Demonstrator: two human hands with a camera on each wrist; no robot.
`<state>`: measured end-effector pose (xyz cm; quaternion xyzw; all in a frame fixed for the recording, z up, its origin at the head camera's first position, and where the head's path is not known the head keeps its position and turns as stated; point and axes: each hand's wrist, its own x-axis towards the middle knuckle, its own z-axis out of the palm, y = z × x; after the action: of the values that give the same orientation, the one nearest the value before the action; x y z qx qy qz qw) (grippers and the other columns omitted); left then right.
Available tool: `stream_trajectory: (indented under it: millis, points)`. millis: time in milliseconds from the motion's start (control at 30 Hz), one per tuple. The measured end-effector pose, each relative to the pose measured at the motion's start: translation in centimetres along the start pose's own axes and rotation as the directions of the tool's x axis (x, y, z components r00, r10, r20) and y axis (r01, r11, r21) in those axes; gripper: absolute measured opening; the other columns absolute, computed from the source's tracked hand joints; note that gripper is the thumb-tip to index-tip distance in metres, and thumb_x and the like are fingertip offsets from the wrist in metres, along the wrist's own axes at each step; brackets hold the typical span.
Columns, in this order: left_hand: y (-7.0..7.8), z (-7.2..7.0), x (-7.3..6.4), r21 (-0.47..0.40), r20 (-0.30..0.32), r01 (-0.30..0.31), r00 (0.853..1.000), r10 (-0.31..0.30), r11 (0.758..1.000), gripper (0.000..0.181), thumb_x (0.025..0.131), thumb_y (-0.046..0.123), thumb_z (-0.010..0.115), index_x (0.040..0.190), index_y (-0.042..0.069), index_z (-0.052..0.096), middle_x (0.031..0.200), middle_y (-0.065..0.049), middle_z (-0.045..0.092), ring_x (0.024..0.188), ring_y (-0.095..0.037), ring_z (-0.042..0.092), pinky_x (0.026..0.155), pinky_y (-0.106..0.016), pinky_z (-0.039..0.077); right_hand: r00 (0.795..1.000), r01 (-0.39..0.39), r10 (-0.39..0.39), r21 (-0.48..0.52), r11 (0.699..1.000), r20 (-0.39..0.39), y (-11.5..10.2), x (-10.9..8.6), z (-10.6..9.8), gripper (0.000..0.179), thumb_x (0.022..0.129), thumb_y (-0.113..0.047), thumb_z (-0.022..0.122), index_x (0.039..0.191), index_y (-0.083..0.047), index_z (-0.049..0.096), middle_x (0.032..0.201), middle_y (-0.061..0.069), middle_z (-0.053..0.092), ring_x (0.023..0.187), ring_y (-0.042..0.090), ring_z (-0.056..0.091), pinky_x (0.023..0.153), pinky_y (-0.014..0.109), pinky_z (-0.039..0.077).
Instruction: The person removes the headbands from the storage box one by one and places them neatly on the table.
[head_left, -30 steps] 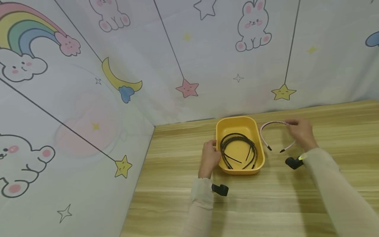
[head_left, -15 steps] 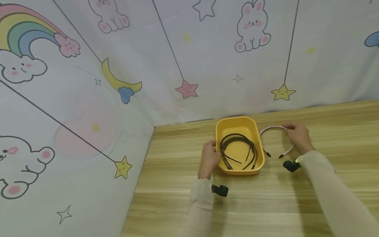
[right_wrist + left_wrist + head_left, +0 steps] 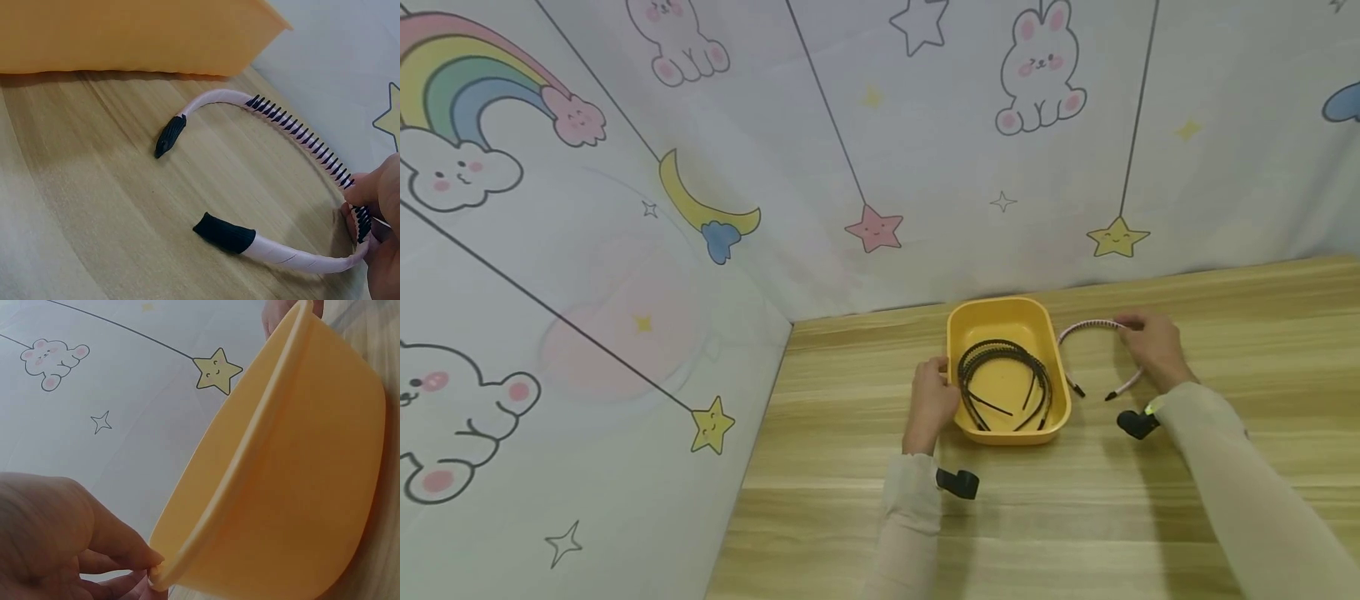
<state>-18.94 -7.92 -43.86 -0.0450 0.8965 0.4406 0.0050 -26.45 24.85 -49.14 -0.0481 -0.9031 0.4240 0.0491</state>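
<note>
A yellow plastic basin point(image 3: 1000, 312) stands on the wooden table, with several black toothed headbands point(image 3: 1003, 350) lying in its near part. My left hand point(image 3: 931, 404) is at its left side; in the left wrist view the thumb and fingers of that hand point(image 3: 56, 537) pinch the basin's rim point(image 3: 231, 481). Right of the basin is a pale pink headband point(image 3: 294, 259) with dark comb teeth and black end caps. My right hand point(image 3: 1156, 350) pinches it on its right side, the open ends facing me. In the right wrist view, fingertips point(image 3: 359, 190) overlap the toothed stretch.
A pale curtain point(image 3: 940, 167) printed with stars, rabbits and a rainbow hangs behind and to the left of the wooden table point(image 3: 865, 500). Small black wrist cameras point(image 3: 958, 483) jut from both sleeves.
My right hand has moved slightly toward me and left with the pink headband, bringing it close beside the basin. The left hand and basin have stayed put.
</note>
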Motion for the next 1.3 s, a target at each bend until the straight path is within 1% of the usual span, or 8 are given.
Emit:
stream_trajectory:
  millis: [100, 267, 433, 633, 800, 1000, 1200, 1300]
  points:
    - [-0.02, -0.01, -0.02, 0.001, -0.001, 0.001, 1.000, -0.001, 1.000, 0.054, 0.077, -0.011, 0.049, 0.130, -0.004, 0.053, 0.123, -0.016, 0.054, 0.099, -0.023, 0.056, 0.079, -0.031, 0.051, 1.000, 0.010, -0.010, -0.024, 1.000, -0.007, 0.02, 0.05, 0.12, 0.033, 0.090, -0.007, 0.051, 0.119, 0.005, 0.061, 0.116, 0.029, 0.062, 0.096, 0.033, 0.053, 0.066, 0.025, 0.038]
    - [0.06, -0.05, -0.03, -0.005, 0.002, 0.012, 1.000, -0.012, 1.000, 0.054, 0.077, -0.010, 0.049, 0.131, -0.003, 0.052, 0.124, -0.016, 0.053, 0.100, -0.024, 0.056, 0.080, -0.032, 0.051, 1.000, 0.013, -0.013, -0.033, 0.999, 0.000, 0.02, 0.14, 0.21, 0.033, 0.091, -0.006, 0.050, 0.119, 0.006, 0.060, 0.117, 0.029, 0.061, 0.101, 0.036, 0.053, 0.069, 0.027, 0.039]
    - [0.17, -0.07, -0.04, -0.010, 0.005, 0.012, 1.000, -0.012, 1.000, 0.054, 0.078, -0.010, 0.049, 0.131, -0.004, 0.052, 0.124, -0.017, 0.053, 0.101, -0.024, 0.057, 0.080, -0.032, 0.051, 1.000, 0.012, -0.012, -0.029, 0.999, 0.013, -0.15, 0.14, 0.20, 0.033, 0.091, -0.005, 0.050, 0.120, 0.007, 0.059, 0.117, 0.029, 0.060, 0.099, 0.036, 0.052, 0.070, 0.028, 0.038]
    - [0.14, -0.06, -0.07, -0.024, 0.014, 0.018, 1.000, -0.017, 1.000, 0.054, 0.079, -0.011, 0.049, 0.132, -0.003, 0.051, 0.126, -0.016, 0.052, 0.102, -0.025, 0.056, 0.081, -0.033, 0.051, 1.000, 0.020, -0.020, -0.028, 0.999, 0.024, -0.33, 0.11, 0.12, 0.032, 0.091, -0.003, 0.050, 0.120, 0.008, 0.059, 0.116, 0.030, 0.060, 0.099, 0.036, 0.053, 0.069, 0.026, 0.038]
    - [0.21, -0.07, -0.07, -0.033, 0.013, 0.020, 1.000, -0.020, 0.999, 0.054, 0.079, -0.011, 0.049, 0.133, -0.004, 0.051, 0.127, -0.017, 0.052, 0.103, -0.026, 0.057, 0.082, -0.034, 0.052, 0.999, 0.012, -0.011, -0.020, 1.000, 0.039, -0.33, 0.23, 0.16, 0.033, 0.092, -0.004, 0.049, 0.121, 0.007, 0.057, 0.117, 0.030, 0.059, 0.099, 0.036, 0.052, 0.069, 0.026, 0.039]
    - [0.25, -0.04, -0.08, -0.030, 0.010, 0.020, 1.000, -0.019, 0.999, 0.054, 0.078, -0.011, 0.049, 0.132, -0.004, 0.051, 0.125, -0.017, 0.052, 0.101, -0.025, 0.057, 0.080, -0.033, 0.052, 0.999, 0.028, -0.027, -0.022, 0.999, 0.036, -0.29, 0.26, 0.15, 0.034, 0.092, -0.005, 0.048, 0.121, 0.008, 0.057, 0.116, 0.030, 0.059, 0.098, 0.036, 0.053, 0.070, 0.028, 0.038]
    - [0.16, -0.06, -0.02, -0.035, 0.011, 0.025, 1.000, -0.025, 0.999, 0.054, 0.078, -0.011, 0.049, 0.132, -0.003, 0.051, 0.125, -0.016, 0.052, 0.101, -0.025, 0.057, 0.080, -0.032, 0.052, 0.997, 0.032, -0.031, -0.012, 0.999, 0.069, -0.39, 0.25, 0.07, 0.033, 0.093, -0.004, 0.047, 0.123, 0.010, 0.055, 0.118, 0.032, 0.057, 0.105, 0.041, 0.052, 0.074, 0.029, 0.039]
    - [0.11, -0.04, -0.01, -0.036, 0.010, 0.024, 1.000, -0.024, 0.999, 0.054, 0.078, -0.011, 0.049, 0.132, -0.003, 0.052, 0.126, -0.016, 0.052, 0.101, -0.025, 0.057, 0.080, -0.032, 0.052, 0.996, 0.042, -0.041, -0.012, 0.999, 0.081, -0.47, 0.22, -0.01, 0.034, 0.093, -0.003, 0.048, 0.123, 0.011, 0.054, 0.118, 0.033, 0.056, 0.105, 0.042, 0.052, 0.074, 0.031, 0.040]
